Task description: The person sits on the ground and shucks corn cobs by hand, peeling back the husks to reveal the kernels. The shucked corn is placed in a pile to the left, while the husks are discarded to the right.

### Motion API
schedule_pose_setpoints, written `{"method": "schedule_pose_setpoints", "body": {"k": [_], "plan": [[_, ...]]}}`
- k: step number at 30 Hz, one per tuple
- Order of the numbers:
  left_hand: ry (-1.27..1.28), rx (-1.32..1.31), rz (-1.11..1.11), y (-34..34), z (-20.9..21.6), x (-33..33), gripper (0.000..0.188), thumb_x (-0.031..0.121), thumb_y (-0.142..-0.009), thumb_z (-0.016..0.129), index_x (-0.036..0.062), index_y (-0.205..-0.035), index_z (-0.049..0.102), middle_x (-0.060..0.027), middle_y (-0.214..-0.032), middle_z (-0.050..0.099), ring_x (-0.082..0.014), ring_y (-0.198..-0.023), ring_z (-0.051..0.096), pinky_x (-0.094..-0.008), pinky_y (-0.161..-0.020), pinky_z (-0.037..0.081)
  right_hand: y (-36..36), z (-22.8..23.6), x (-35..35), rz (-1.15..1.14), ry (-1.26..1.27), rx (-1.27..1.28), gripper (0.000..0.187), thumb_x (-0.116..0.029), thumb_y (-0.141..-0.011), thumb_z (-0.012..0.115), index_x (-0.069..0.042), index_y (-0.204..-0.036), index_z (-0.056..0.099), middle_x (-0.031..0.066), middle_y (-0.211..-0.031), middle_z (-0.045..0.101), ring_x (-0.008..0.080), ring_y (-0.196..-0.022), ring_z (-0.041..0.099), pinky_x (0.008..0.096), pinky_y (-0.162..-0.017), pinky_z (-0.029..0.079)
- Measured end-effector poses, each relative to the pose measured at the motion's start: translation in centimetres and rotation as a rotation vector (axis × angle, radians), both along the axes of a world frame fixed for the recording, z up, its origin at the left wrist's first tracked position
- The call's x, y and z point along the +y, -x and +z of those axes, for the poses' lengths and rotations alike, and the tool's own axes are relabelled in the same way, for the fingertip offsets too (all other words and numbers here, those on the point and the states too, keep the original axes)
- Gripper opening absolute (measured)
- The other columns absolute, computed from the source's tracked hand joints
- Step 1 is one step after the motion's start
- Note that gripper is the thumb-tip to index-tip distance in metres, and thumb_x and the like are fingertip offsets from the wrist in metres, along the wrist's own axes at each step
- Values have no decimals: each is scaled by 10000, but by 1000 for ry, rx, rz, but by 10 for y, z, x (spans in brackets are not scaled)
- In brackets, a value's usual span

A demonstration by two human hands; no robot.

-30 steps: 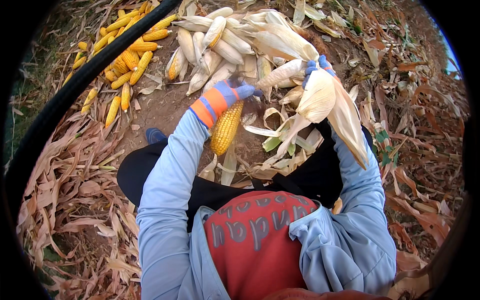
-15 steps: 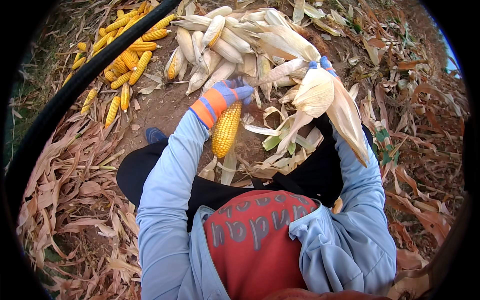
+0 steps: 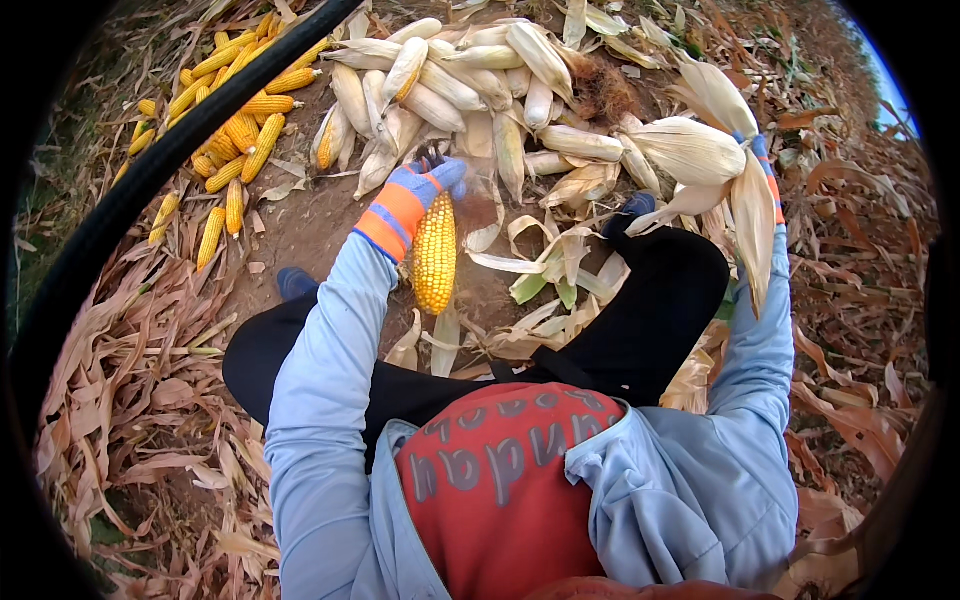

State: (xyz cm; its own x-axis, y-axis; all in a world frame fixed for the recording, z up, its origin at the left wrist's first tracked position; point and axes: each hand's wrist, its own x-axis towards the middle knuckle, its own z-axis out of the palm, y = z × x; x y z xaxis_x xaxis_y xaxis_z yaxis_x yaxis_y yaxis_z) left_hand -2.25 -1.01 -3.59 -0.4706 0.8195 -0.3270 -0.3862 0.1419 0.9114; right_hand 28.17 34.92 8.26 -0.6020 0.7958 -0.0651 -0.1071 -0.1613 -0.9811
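yellow cob [image 3: 434, 258] clamped in l grip [image 3: 412, 195]; r grip [image 3: 766, 168], mostly hidden, clenching husks [image 3: 692, 152].

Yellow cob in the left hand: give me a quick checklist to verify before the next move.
1. Yellow cob held by the left hand: ok, gripped at its upper end.
2. Cob's visible lower part free of husk: ok, kernels bare.
3. Cob's upper end bare: cannot tell, the hand covers it.
4. Cob apart from the pale husks at the right hand: ok.
5. Right hand's grip: cannot tell, mostly hidden by husks.
6. Unblocked view of the yellow cob pile: not ok, a black band crosses it.
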Motion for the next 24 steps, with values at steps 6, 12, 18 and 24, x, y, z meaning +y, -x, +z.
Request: {"method": "schedule_pose_setpoints", "body": {"k": [6, 12, 18, 24], "plan": [[-73, -52, 105, 0, -1, 10, 167, 206, -777, 604, 43, -797, 573, -21, -648, 552, -108, -569, 489, -219, -529, 372, -190, -13, 165, -3, -1114, -1960, 630, -531, -793, 404, 9, -1104, 492, 200, -1096, 516, 338, -1046, 463, 368, -876, 350], [-74, -183, 318, 3, 2, 7, 172, 203, -769, 606, 45, -836, 588, -39, -685, 579, -114, -577, 523, -237, -502, 416, -16, -4, 27, 55, -715, -1079, 343, -309, -844, 470, -4, -978, 549, 93, -823, 603, 179, -771, 571, 283, -716, 428], [-115, -143, 451, -13, 2, 19, 279, 309, -799, 556, 43, -725, 596, -23, -669, 571, -105, -606, 479, -234, -571, 375, 112, -68, -203, 1028, -318, -590, 367, -323, -812, 519, -6, -997, 533, 68, -850, 584, 132, -723, 544, 262, -671, 444], [-121, 22, 485, -7, -9, 14, 457, 433, -852, 422, 43, -675, 580, -41, -700, 581, -146, -640, 498, -283, -655, 398, 161, -82, -263, 1011, -10, -444, 348, -339, -794, 520, -31, -955, 525, 46, -771, 569, 113, -656, 533, 264, -592, 439]]}}
